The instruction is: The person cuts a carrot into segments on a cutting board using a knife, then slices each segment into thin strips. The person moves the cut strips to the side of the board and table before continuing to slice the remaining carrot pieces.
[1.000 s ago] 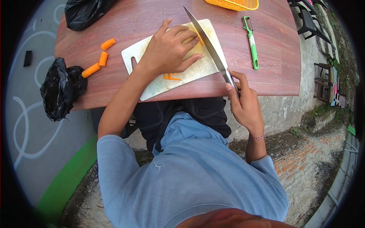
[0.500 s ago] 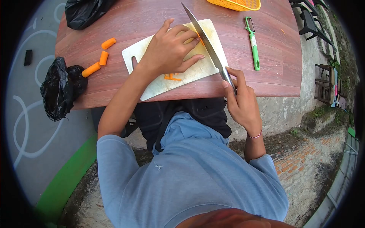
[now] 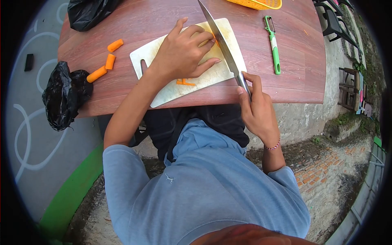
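On the white cutting board (image 3: 230, 36), my left hand (image 3: 183, 53) has its fingers curled over an orange carrot piece (image 3: 215, 39), pinning it down. The fingers hide most of that piece. The thumb sticks out to the side above the board. My right hand (image 3: 260, 114) grips the metal handle of a kitchen knife (image 3: 224, 47). Its long blade points away from me, slanting up to the left, right beside the left fingertips and the carrot. Several thin carrot sticks (image 3: 185, 82) lie on the board below the left palm.
Left on the wooden table (image 3: 196, 12) lie three carrot chunks (image 3: 110, 61), next to a black plastic bag (image 3: 61, 96) hanging over the edge. Another black bag (image 3: 90, 13) is farther back. A green peeler (image 3: 273, 47) and a yellow basket (image 3: 261, 4) are at the right.
The view has shifted slightly. Both hands keep nearly the same pose, and the knife blade has moved very little beside the carrot.
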`<action>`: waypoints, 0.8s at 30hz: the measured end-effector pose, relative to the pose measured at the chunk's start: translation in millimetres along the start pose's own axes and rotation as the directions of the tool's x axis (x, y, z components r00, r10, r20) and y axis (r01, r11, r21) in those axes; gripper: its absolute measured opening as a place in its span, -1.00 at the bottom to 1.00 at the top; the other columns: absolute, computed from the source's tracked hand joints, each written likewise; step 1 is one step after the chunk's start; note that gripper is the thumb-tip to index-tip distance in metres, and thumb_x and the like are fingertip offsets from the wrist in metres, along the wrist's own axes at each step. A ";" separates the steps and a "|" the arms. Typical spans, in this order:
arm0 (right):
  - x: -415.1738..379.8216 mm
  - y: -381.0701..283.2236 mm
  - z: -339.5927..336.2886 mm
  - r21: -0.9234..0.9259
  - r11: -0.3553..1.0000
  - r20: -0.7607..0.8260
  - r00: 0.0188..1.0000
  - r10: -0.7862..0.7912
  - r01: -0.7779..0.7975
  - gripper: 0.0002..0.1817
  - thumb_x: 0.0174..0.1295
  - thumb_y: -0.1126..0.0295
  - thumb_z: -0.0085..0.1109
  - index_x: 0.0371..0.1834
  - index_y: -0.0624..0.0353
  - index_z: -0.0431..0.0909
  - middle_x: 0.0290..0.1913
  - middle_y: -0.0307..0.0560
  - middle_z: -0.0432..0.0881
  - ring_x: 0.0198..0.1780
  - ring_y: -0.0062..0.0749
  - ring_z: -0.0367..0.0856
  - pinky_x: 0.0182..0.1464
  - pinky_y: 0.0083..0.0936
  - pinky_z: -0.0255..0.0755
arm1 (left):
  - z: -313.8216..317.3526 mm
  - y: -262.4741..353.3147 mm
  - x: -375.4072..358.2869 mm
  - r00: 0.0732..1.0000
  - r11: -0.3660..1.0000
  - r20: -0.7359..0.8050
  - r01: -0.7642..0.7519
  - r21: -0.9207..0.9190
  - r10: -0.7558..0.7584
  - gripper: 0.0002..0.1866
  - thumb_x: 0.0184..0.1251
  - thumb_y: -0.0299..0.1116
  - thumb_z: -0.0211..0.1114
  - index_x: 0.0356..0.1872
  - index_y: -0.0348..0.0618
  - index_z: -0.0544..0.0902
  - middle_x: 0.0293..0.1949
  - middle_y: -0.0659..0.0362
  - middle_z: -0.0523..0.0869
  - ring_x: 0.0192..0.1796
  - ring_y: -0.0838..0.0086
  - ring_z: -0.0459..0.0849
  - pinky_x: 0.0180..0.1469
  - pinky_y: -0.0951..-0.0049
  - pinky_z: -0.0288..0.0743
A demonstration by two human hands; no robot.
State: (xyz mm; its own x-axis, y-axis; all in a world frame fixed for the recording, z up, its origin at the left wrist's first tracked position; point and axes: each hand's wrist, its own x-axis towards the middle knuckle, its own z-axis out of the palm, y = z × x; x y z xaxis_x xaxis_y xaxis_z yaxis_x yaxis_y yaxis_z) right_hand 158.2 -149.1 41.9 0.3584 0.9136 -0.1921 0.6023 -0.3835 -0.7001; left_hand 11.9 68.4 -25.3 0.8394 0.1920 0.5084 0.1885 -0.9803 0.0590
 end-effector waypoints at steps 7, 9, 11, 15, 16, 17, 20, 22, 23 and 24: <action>26.9 -12.9 7.2 -0.039 0.999 -0.014 0.999 -0.034 0.033 -0.66 0.64 0.34 0.05 0.33 0.27 0.34 -0.45 0.44 0.67 -0.32 0.50 0.71 -0.27 0.26 0.48 | 0.2 0.3 0.6 1.000 1.000 0.011 -0.007 -0.001 0.007 -0.56 0.29 0.00 0.59 0.00 -0.14 0.91 0.02 0.18 0.84 0.19 0.27 0.76 0.52 -0.14 0.42; 37.1 -18.9 11.7 -0.059 0.997 -0.026 0.999 -0.041 0.040 -0.66 0.63 0.34 0.06 0.32 0.27 0.34 -0.45 0.44 0.66 -0.32 0.50 0.71 -0.27 0.26 0.49 | 1.1 -0.3 0.1 1.000 1.000 -0.007 -0.011 -0.003 0.011 -0.56 0.28 -0.01 0.59 -0.01 -0.14 0.91 0.01 0.19 0.84 0.19 0.28 0.76 0.51 -0.15 0.43; 39.0 -22.9 15.8 -0.079 0.996 -0.040 0.998 -0.050 0.047 -0.67 0.63 0.35 0.06 0.30 0.28 0.35 -0.45 0.44 0.66 -0.32 0.50 0.71 -0.27 0.25 0.50 | 0.4 -0.4 0.7 1.000 1.000 -0.011 -0.009 -0.013 0.008 -0.56 0.28 -0.01 0.59 -0.01 -0.13 0.91 0.01 0.19 0.84 0.19 0.28 0.76 0.51 -0.15 0.43; 29.5 -20.5 13.8 -0.126 0.990 -0.051 0.996 -0.072 0.065 -0.67 0.61 0.36 0.07 0.29 0.29 0.36 -0.45 0.43 0.66 -0.32 0.49 0.71 -0.26 0.25 0.51 | -0.1 0.0 0.7 1.000 1.000 -0.011 0.004 -0.017 -0.004 -0.57 0.30 -0.01 0.58 -0.01 -0.12 0.92 0.01 0.19 0.85 0.19 0.28 0.76 0.52 -0.17 0.41; 23.6 -16.8 10.1 -0.126 0.990 -0.037 0.997 -0.072 0.066 -0.67 0.62 0.35 0.08 0.29 0.29 0.36 -0.45 0.43 0.67 -0.31 0.49 0.71 -0.26 0.25 0.51 | -0.1 -0.5 0.7 1.000 1.000 -0.013 0.005 -0.014 -0.005 -0.57 0.30 -0.01 0.58 -0.01 -0.12 0.92 0.01 0.19 0.85 0.19 0.28 0.76 0.52 -0.17 0.41; 17.7 -11.9 7.7 -0.127 0.989 -0.036 0.997 -0.073 0.068 -0.67 0.62 0.35 0.08 0.29 0.29 0.36 -0.45 0.43 0.67 -0.31 0.49 0.71 -0.26 0.25 0.51 | 0.5 -1.1 0.3 1.000 1.000 -0.016 0.007 -0.019 -0.007 -0.58 0.31 0.00 0.58 -0.01 -0.12 0.92 0.02 0.19 0.85 0.19 0.28 0.76 0.53 -0.18 0.40; 0.6 2.0 -2.5 -0.086 0.995 -0.031 0.998 -0.051 0.048 -0.65 0.63 0.35 0.08 0.33 0.27 0.37 -0.42 0.40 0.68 -0.29 0.48 0.71 -0.27 0.21 0.48 | 0.9 -1.5 0.4 1.000 0.999 -0.022 0.015 -0.036 -0.016 -0.58 0.32 0.00 0.57 -0.01 -0.10 0.92 0.03 0.21 0.86 0.20 0.28 0.76 0.54 -0.22 0.37; -5.8 5.6 -10.6 -0.009 0.999 0.025 0.999 0.034 -0.034 -0.64 0.63 0.34 0.10 0.38 0.21 0.38 -0.41 0.33 0.69 -0.31 0.41 0.72 -0.29 0.09 0.47 | 1.5 -2.2 0.4 1.000 0.999 -0.021 0.015 -0.043 -0.016 -0.59 0.32 0.00 0.57 -0.01 -0.09 0.92 0.03 0.21 0.86 0.20 0.28 0.76 0.54 -0.24 0.35; -8.0 4.2 -14.2 -0.008 0.999 0.025 0.999 0.032 -0.032 -0.64 0.63 0.34 0.10 0.38 0.21 0.38 -0.41 0.33 0.69 -0.31 0.41 0.72 -0.29 0.09 0.47 | 2.6 -2.6 0.4 0.999 0.998 -0.029 0.023 -0.064 -0.025 -0.59 0.33 0.00 0.57 -0.01 -0.09 0.92 0.03 0.21 0.87 0.19 0.28 0.76 0.55 -0.24 0.35; -9.5 1.4 -18.1 0.020 0.998 0.037 0.997 0.066 -0.067 -0.63 0.63 0.34 0.11 0.39 0.19 0.38 -0.42 0.31 0.69 -0.34 0.37 0.72 -0.31 0.04 0.46 | 2.8 -2.9 0.5 0.999 0.996 -0.036 0.030 -0.083 -0.033 -0.60 0.33 -0.01 0.57 -0.01 -0.08 0.92 0.02 0.21 0.87 0.19 0.27 0.76 0.55 -0.24 0.34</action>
State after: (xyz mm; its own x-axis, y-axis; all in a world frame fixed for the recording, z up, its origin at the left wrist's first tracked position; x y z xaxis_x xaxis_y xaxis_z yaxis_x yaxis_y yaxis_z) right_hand 168.5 -160.7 55.2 0.3706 0.8906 -0.2638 0.5625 -0.4412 -0.6993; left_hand 13.2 71.5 -27.6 0.8135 0.2227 0.5372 0.1706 -0.9745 0.1457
